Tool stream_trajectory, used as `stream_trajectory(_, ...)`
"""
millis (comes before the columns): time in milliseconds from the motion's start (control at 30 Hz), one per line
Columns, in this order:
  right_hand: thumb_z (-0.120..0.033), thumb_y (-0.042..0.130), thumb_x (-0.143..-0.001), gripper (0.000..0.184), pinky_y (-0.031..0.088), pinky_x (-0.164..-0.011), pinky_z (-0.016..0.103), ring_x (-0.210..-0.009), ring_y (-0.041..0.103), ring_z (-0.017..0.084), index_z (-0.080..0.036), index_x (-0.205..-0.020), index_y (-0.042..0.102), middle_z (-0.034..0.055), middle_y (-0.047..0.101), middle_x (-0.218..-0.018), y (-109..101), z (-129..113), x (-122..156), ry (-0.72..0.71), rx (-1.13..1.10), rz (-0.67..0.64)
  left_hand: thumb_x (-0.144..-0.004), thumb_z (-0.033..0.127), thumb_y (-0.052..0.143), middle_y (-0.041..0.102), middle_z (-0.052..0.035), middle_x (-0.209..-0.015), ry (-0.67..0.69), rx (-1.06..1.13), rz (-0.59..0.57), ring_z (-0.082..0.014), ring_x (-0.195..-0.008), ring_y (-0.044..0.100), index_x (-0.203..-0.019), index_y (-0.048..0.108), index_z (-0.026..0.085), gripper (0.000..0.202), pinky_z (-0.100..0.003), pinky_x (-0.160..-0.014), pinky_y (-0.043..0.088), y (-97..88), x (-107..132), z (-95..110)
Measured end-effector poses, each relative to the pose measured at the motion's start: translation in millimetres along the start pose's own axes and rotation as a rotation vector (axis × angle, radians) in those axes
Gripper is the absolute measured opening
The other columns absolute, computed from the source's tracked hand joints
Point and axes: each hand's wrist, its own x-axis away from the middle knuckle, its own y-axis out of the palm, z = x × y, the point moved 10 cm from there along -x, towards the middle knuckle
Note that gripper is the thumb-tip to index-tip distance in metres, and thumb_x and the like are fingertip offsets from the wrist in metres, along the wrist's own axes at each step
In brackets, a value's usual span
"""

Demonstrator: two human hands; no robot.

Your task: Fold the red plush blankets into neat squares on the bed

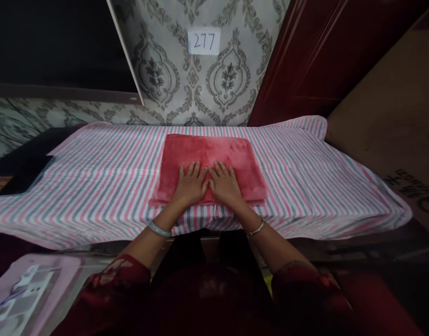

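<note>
A folded red towel (207, 154) lies in the middle of a table covered with a pink, grey and white striped cloth (95, 186). My left hand (190, 184) lies flat on the near half of the towel, fingers stretched out and slightly apart. My right hand (224, 183) rests flat right beside it, fingers stretched out too, the thumbs nearly touching. Both palms press down on the towel; neither hand grips anything. A pale green bangle sits on my left wrist and a thin bracelet on my right.
A dark flat object (25, 168) lies at the table's left end. A wall with patterned wallpaper and a paper label "277" (203, 42) stands behind. A dark red door (322, 56) and a cardboard sheet (392, 130) are at the right. A pink item (28, 284) sits low left.
</note>
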Motion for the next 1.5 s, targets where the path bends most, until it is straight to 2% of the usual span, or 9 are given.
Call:
stream_trajectory(233, -0.04, 0.028, -0.106, 0.059, 0.016, -0.126, 0.052, -0.158, 0.019, 0.027, -0.019, -0.161, 0.037, 0.0091, 0.025, -0.17, -5, 6, 2, -0.019, 0.019, -0.049, -0.104, 0.046, 0.028, 0.024, -0.0129, -0.171, -0.005, 0.004, 0.012, -0.0303, -0.159, 0.018, -0.161, 0.035, 0.021, 0.062, -0.059, -0.127, 0.011, -8.2, 1, -3)
stream_trajectory(433, -0.05, 0.027, -0.107, 0.061, 0.02, -0.124, 0.057, -0.157, 0.02, 0.03, -0.025, -0.161, 0.037, 0.0069, 0.026, -0.17, -11, 70, 26, 0.086, 0.077, -0.081, -0.104, 0.048, 0.032, 0.03, -0.0086, -0.169, -0.056, -0.004, 0.008, -0.0279, -0.158, 0.022, -0.159, 0.039, 0.024, 0.06, -0.058, -0.128, 0.007, -19.6, 26, -39)
stream_trajectory(500, -0.05, 0.026, -0.106, 0.06, 0.023, -0.123, 0.059, -0.157, 0.022, 0.031, -0.025, -0.158, 0.041, 0.0072, 0.03, -0.169, -12, 97, 39, 0.141, 0.047, 0.005, -0.103, 0.047, 0.031, 0.034, -0.0085, -0.167, -0.115, 0.035, 0.074, -0.0295, -0.158, 0.02, -0.156, 0.043, 0.023, 0.059, -0.061, -0.127, 0.006, -21.4, 43, -61)
stream_trajectory(600, -0.053, 0.023, -0.105, 0.064, 0.031, -0.12, 0.058, -0.152, 0.033, 0.032, -0.02, -0.152, 0.051, 0.0128, 0.041, -0.163, -11, 130, 61, 0.161, -0.135, 0.223, -0.102, 0.052, 0.029, 0.035, -0.0093, -0.167, -0.173, 0.264, 0.224, -0.031, -0.157, 0.025, -0.153, 0.048, 0.021, 0.063, -0.058, -0.126, 0.02, -18.7, 73, -96)
stream_trajectory(700, -0.06, 0.025, -0.103, 0.069, 0.041, -0.116, 0.053, -0.141, 0.05, 0.031, -0.016, -0.148, 0.054, 0.017, 0.055, -0.152, -8, 160, 84, 0.193, -0.402, 0.436, -0.098, 0.066, 0.031, 0.05, -0.0135, -0.157, -0.235, 0.627, 0.352, -0.0303, -0.145, 0.046, -0.148, 0.053, 0.016, 0.074, -0.049, -0.121, 0.036, -11.0, 103, -132)
stream_trajectory(800, -0.065, 0.029, -0.102, 0.072, 0.047, -0.11, 0.052, -0.13, 0.061, 0.032, -0.017, -0.148, 0.054, 0.0171, 0.063, -0.142, -2, 180, 98, 0.285, -0.514, 0.523, -0.093, 0.07, 0.039, 0.073, -0.0142, -0.127, -0.369, 0.902, 0.434, -0.0293, -0.121, 0.066, -0.134, 0.064, 0.014, 0.074, -0.046, -0.109, 0.05, -2.1, 126, -163)
stream_trajectory(900, -0.067, 0.031, -0.101, 0.073, 0.049, -0.106, 0.052, -0.128, 0.062, 0.034, -0.017, -0.148, 0.055, 0.0174, 0.064, -0.14, -2, 181, 102, 0.299, -0.521, 0.533, -0.089, 0.06, 0.051, 0.078, -0.0116, -0.107, -0.433, 0.98, 0.471, -0.0269, -0.102, 0.072, -0.117, 0.072, 0.015, 0.057, -0.042, -0.096, 0.056, 1.1, 135, -173)
stream_trajectory(1100, -0.072, 0.043, -0.094, 0.081, 0.048, -0.108, 0.055, -0.131, 0.059, 0.037, -0.018, -0.154, 0.047, 0.0178, 0.058, -0.148, 4, 175, 106, 0.256, -0.571, 0.428, -0.081, 0.034, 0.054, 0.076, -0.0091, -0.109, -0.418, 0.863, 0.479, -0.0265, -0.105, 0.069, -0.102, 0.075, 0.019, 0.034, -0.043, -0.1, 0.054, -2.0, 129, -162)
stream_trajectory(1500, -0.062, 0.068, -0.083, 0.096, 0.037, -0.12, 0.053, -0.146, 0.043, 0.035, -0.02, -0.161, 0.034, 0.0144, 0.043, -0.161, -1, 163, 108, 0.079, -0.714, 0.373, -0.072, 0.047, 0.067, 0.07, -0.0075, -0.11, -0.418, 1.095, 0.472, -0.0235, -0.097, 0.066, -0.11, 0.07, 0.019, 0.047, -0.039, -0.091, 0.054, 2.9, 121, -165)
